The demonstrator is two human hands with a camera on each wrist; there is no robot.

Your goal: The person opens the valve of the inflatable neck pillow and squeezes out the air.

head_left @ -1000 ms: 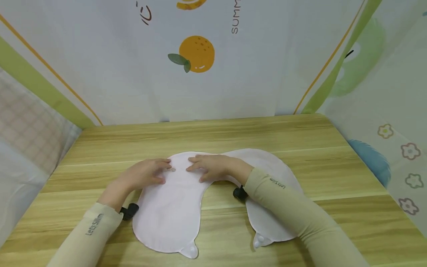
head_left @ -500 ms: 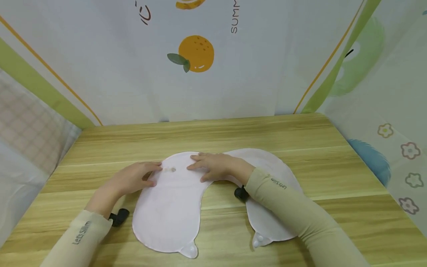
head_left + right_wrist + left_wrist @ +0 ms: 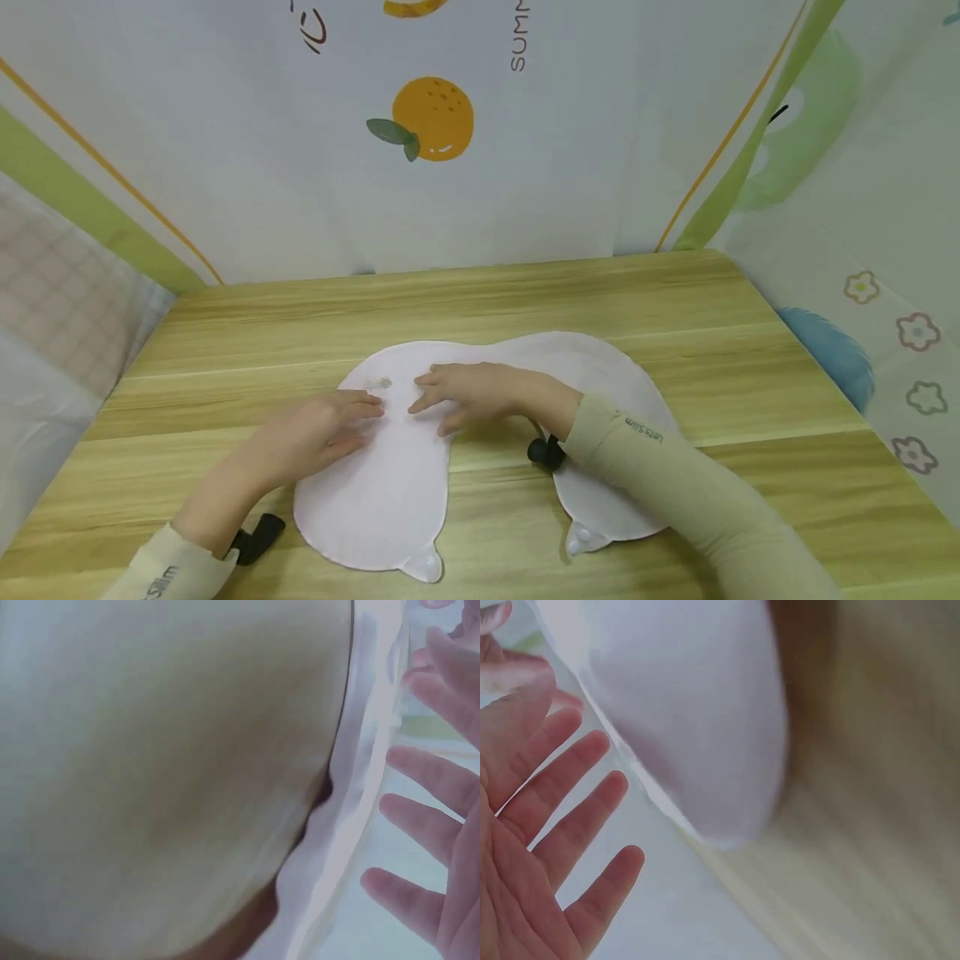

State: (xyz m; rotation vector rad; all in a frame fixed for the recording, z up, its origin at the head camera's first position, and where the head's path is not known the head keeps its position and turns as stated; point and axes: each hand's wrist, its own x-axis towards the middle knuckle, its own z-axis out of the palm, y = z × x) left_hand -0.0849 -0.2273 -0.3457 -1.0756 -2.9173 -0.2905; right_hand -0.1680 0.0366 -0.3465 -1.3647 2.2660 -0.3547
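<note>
A pale pink, U-shaped neck pillow point(image 3: 375, 512) lies flat on the wooden table, its two ends toward me. Near the top of its left lobe is a small clear valve point(image 3: 386, 382). A small snap tab point(image 3: 424, 564) sticks out at the left end, and another tab point(image 3: 587, 538) at the right end. Over the left lobe, my left hand point(image 3: 318, 437) has its fingers extended, below the valve. My right hand point(image 3: 480, 395) faces it from the right with fingers spread. Both wrist views show straight fingers beside the pillow's edge, holding nothing.
The wood-grain table point(image 3: 750, 375) extends around the pillow. Behind it hangs a white curtain point(image 3: 555, 167) printed with an orange, and patterned cloth borders both sides. Black wrist camera mounts point(image 3: 258, 538) sit under both wrists.
My left hand first slid left, uncovering the valve, then came toward me and back to the right. The right hand shifted slightly toward me. The pillow stays in place.
</note>
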